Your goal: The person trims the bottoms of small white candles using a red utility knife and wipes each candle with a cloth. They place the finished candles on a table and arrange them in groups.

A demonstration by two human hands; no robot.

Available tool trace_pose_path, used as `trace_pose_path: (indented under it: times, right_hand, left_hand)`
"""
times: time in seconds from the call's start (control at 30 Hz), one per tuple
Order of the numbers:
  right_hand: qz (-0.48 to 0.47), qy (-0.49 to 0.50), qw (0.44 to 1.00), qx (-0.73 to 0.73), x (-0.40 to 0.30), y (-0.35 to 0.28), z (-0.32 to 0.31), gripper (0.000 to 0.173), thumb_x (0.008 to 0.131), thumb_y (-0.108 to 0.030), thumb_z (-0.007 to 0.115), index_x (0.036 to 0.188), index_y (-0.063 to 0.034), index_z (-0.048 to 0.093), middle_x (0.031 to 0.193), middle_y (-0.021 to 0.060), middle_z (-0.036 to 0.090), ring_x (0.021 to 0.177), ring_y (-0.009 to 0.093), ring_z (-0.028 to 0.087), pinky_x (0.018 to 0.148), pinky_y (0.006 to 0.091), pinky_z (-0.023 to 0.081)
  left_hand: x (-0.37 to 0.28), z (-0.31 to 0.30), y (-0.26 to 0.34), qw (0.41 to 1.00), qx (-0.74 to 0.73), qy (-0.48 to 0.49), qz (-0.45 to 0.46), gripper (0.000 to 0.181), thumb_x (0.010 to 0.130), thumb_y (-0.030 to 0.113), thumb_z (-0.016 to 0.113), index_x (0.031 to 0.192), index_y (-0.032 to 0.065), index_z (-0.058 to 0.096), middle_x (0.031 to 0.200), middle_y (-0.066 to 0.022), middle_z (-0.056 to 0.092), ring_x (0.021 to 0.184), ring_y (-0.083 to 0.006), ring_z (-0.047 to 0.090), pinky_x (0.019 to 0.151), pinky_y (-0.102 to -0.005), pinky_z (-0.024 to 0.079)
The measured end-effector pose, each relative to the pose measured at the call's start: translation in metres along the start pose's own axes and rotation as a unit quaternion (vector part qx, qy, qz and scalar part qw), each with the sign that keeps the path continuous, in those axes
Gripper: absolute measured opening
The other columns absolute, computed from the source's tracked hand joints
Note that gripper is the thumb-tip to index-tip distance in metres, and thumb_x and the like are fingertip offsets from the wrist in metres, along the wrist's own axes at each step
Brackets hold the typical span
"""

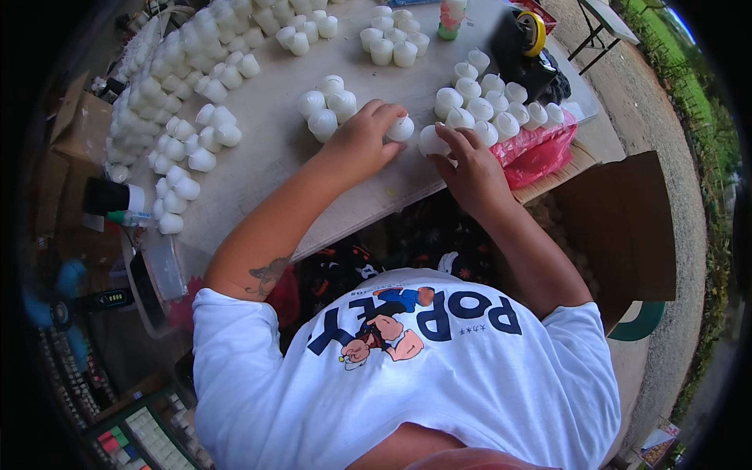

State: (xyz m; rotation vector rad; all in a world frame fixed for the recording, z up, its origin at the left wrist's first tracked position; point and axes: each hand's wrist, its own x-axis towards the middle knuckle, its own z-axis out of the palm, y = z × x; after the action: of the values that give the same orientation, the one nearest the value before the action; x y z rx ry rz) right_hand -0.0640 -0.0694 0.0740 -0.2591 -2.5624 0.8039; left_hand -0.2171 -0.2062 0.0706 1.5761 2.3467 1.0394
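White votive candles with short wicks stand on a pale table [258, 170] in front of me. My left hand [367, 132] has its thumb and fingers around one white candle [400, 128]. Just to the right, the fingertips and thumb of my right hand [473, 161] grip another candle [432, 141]. The two candles are a short gap apart. A small cluster of candles [323, 124] stands left of my left hand. Beyond my right hand is a larger group of candles [480, 109], beside a pink plastic bag [543, 150].
Stacked candles [176, 64] line the table's left side, with a smaller group [393, 36] at the back. Yellow tape [533, 32] lies at the far right. An open cardboard box [617, 229] stands by my right arm. A black cup-like object [106, 195] sits at the left edge.
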Motion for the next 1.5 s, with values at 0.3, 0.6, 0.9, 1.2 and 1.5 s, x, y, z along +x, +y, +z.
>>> trace_pose_path:
  times: [0.3, 0.6, 0.9, 1.2, 1.5]
  right_hand:
    - [0.009, -0.043, 0.998, 0.047, 0.038, -0.011, 0.036, 0.038, 0.077, -0.012, 0.064, 0.112, -0.0032, 0.051, 0.098, 0.0165, 0.058, 0.086, 0.033, 0.059, 0.075, 0.0378, 0.048]
    - [0.043, -0.05, 0.987, 0.146, 0.056, -0.008, 0.056, 0.045, 0.074, -0.014, 0.067, 0.114, -0.0044, 0.05, 0.101, 0.0141, 0.061, 0.082, 0.025, 0.062, 0.073, 0.0343, 0.049]
    - [0.024, -0.047, 0.983, 0.178, 0.057, -0.002, 0.058, 0.047, 0.073, -0.015, 0.07, 0.116, -0.0055, 0.051, 0.099, 0.0106, 0.061, 0.077, 0.019, 0.061, 0.072, 0.0303, 0.049]
    - [0.042, -0.049, 0.976, 0.207, 0.055, -0.003, 0.056, 0.045, 0.074, -0.01, 0.067, 0.116, -0.0034, 0.051, 0.103, 0.0113, 0.059, 0.076, 0.019, 0.059, 0.072, 0.0298, 0.048]
    - [-0.026, -0.055, 0.989, 0.133, 0.084, -0.007, 0.039, 0.032, 0.084, -0.005, 0.051, 0.116, -0.003, 0.052, 0.106, 0.0101, 0.057, 0.081, 0.013, 0.056, 0.074, 0.0248, 0.046]
  left_hand:
    - [-0.049, -0.027, 0.004, 0.949, 0.271, 0.163, 0.002, 0.075, 0.061, 0.016, 0.078, 0.126, 0.0136, 0.043, 0.122, -0.0101, 0.039, 0.114, -0.033, 0.033, 0.095, -0.0459, 0.03]
    - [-0.054, -0.022, -0.037, 0.96, 0.168, 0.203, -0.095, 0.104, 0.058, 0.029, 0.083, 0.135, 0.0045, 0.017, 0.131, -0.0235, 0.029, 0.122, -0.0384, 0.027, 0.101, -0.0484, 0.025]
    - [-0.043, -0.021, -0.045, 0.983, 0.056, 0.163, -0.063, 0.116, 0.057, 0.037, 0.083, 0.136, 0.0009, 0.006, 0.133, -0.0284, 0.024, 0.125, -0.0423, 0.027, 0.102, -0.047, 0.027]
    - [-0.046, -0.027, -0.05, 0.987, 0.027, 0.135, -0.077, 0.13, 0.053, 0.039, 0.084, 0.137, 0.0021, -0.008, 0.134, -0.0279, 0.02, 0.124, -0.0417, 0.027, 0.103, -0.0437, 0.028]
    - [-0.048, -0.03, -0.054, 0.984, -0.074, 0.129, -0.095, 0.13, 0.055, 0.036, 0.084, 0.138, 0.0042, -0.011, 0.14, -0.0286, 0.017, 0.13, -0.0364, 0.025, 0.106, -0.0397, 0.025]
